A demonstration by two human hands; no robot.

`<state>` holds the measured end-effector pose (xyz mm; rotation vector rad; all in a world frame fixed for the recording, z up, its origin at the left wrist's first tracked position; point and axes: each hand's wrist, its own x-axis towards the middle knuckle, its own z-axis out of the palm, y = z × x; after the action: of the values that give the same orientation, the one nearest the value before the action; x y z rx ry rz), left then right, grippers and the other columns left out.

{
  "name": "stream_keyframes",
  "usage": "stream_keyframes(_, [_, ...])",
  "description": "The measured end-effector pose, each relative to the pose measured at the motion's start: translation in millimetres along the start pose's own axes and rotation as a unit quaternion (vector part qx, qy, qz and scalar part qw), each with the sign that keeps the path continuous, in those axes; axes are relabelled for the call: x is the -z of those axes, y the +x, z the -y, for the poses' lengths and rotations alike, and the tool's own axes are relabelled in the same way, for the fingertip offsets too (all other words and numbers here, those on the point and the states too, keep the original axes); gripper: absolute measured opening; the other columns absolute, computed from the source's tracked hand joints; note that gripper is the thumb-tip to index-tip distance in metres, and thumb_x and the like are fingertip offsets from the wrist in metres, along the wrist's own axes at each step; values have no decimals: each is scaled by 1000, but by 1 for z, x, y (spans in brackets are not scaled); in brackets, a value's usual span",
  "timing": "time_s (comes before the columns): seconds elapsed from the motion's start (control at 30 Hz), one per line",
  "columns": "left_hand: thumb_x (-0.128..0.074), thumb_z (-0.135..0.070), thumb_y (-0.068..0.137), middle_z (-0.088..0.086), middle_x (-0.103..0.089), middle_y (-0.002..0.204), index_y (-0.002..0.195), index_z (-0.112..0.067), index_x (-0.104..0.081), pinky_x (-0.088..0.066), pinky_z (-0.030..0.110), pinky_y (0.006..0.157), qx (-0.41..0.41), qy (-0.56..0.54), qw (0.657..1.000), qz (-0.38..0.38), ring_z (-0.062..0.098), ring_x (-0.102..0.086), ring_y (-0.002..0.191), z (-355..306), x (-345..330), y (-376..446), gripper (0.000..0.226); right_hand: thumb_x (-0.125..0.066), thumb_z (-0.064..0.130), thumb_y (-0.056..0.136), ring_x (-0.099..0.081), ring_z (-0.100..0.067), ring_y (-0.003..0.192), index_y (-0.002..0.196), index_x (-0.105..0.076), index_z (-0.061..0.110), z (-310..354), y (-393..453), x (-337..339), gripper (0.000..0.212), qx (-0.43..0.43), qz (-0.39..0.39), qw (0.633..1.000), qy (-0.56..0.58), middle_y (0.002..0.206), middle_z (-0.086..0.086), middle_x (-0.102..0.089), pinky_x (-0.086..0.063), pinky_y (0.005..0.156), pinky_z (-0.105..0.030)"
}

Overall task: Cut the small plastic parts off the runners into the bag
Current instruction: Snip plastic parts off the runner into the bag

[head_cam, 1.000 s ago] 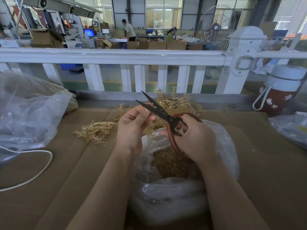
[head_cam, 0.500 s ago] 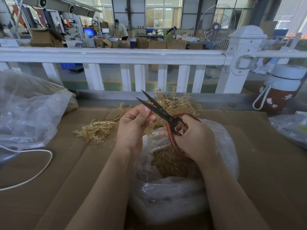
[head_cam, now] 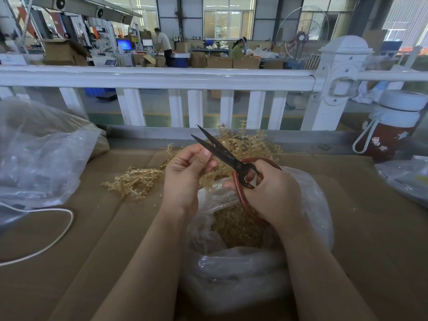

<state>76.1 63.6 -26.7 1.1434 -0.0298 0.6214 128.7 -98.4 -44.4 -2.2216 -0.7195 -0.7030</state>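
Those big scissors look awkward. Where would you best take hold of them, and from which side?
By the red loop handles, coming from the near side, as the right hand does: its fingers curl through the loops. The dark blades stand open and point up and away toward the white railing, so the far end is all edge. The handles hang over the open plastic bag.

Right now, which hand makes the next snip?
Right. The right hand grips the scissors, blades open over the bag; the left hand only pinches the runner.
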Motion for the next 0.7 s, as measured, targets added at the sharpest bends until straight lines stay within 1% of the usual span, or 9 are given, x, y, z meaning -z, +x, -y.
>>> stream_keyframes(0.1, [-67, -19, 77, -2, -72, 77, 89, -10, -68, -53, 19, 69, -4, 2, 1000, 2, 7, -64, 66, 1, 1, 1, 14, -42, 92, 67, -57, -2, 64, 81, -63, 28, 0, 1, 0, 69, -4, 1, 1000, -3, 71, 18, -61, -54, 61, -25])
stream_keyframes(0.3, [-68, -21, 77, -2, -73, 79, 90, -11, -69, -53, 21, 72, -2, 12, 1000, 2, 8, -63, 67, 2, 2, 2, 17, -46, 89, 68, -57, -3, 61, 77, -62, 27, 2, 1, 0, 65, -2, -1, 1000, -7, 66, 17, -59, -54, 59, -28])
stream_keyframes(0.4, [-67, -21, 77, -2, -72, 80, 92, -10, -68, -53, 21, 72, -1, 17, 1000, 0, 8, -63, 67, 2, 3, 2, 19, -45, 91, 67, -57, -5, 61, 77, -63, 25, 1, 1, 0, 69, -7, 2, 1000, -6, 65, 15, -58, -54, 59, -31])
stream_keyframes(0.5, [-67, -21, 78, -3, -71, 77, 92, -9, -68, -52, 20, 71, -6, 21, 1000, 1, 7, -62, 66, 2, 3, 1, 19, -42, 92, 66, -58, -7, 61, 77, -64, 22, 2, 1, 0, 74, -9, 7, 1000, -12, 66, 14, -60, -55, 61, -33])
stream_keyframes(0.57, [-66, -21, 79, -4, -70, 75, 92, -9, -67, -51, 19, 70, -9, 22, 1000, 3, 6, -60, 66, 1, 3, 1, 18, -46, 90, 67, -57, -6, 61, 77, -64, 22, 2, 1, -1, 71, -9, 3, 1000, -7, 66, 14, -60, -55, 60, -32])
stream_keyframes(0.67, [-62, -14, 90, -6, -67, 74, 89, -13, -67, -49, 19, 70, 1, 24, 1000, 10, 5, -59, 69, 1, 2, 1, 5, -50, 88, 68, -57, -3, 61, 77, -65, 24, 1, 1, -1, 66, -5, 1, 1000, 0, 66, 16, -60, -54, 58, -26])
stream_keyframes(0.7, [-59, -11, 94, -7, -67, 75, 86, -16, -67, -49, 19, 72, 15, 17, 1000, 5, 4, -59, 70, 2, 2, 1, 12, -50, 88, 69, -57, -3, 62, 79, -66, 24, 1, 1, -1, 66, 2, 0, 1000, 1, 68, 16, -61, -53, 58, -24])
